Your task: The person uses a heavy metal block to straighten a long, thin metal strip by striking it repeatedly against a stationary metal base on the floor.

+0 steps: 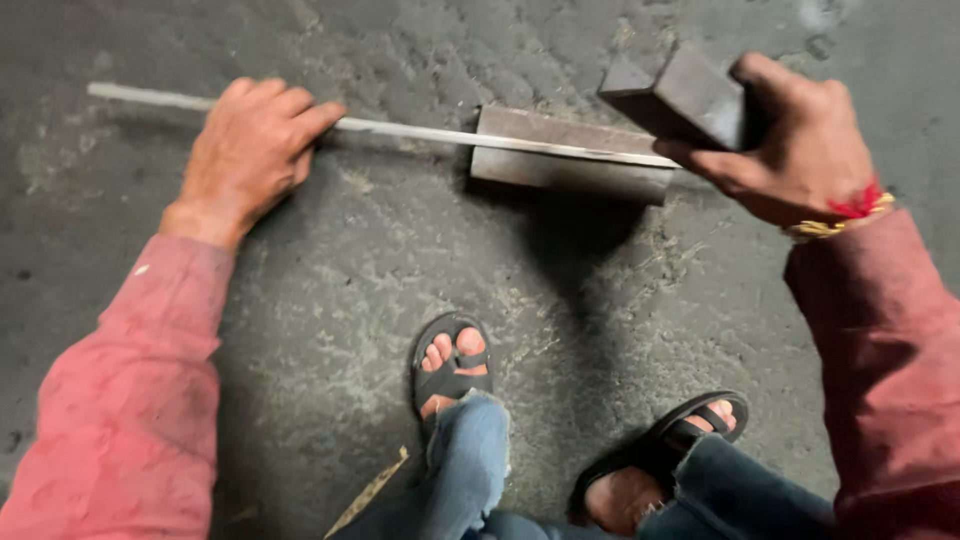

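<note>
- Person squats low over a rough concrete floor [330, 300]; both feet in black sandals [450, 365] planted just behind the work, knees in blue jeans.
- A long thin metal rod [420, 131] lies across the floor, left to right. Its right part rests on top of a flat steel block [565, 165] that sits on the floor, so the block looks to serve as a hard bed, like an anvil.
- Left hand [250, 150] is clenched over the rod well left of the block, knuckles up, pressing it down; likely to keep the rod from rolling or jumping.
- Right hand [800, 145] is wrapped tight around a heavy dark metal bar [680, 100], held raised and tilted above the right end of the block, not touching rod or block. Held the way a hammer would be.
- Red and yellow thread at the right wrist; pink sleeves on both arms.
</note>
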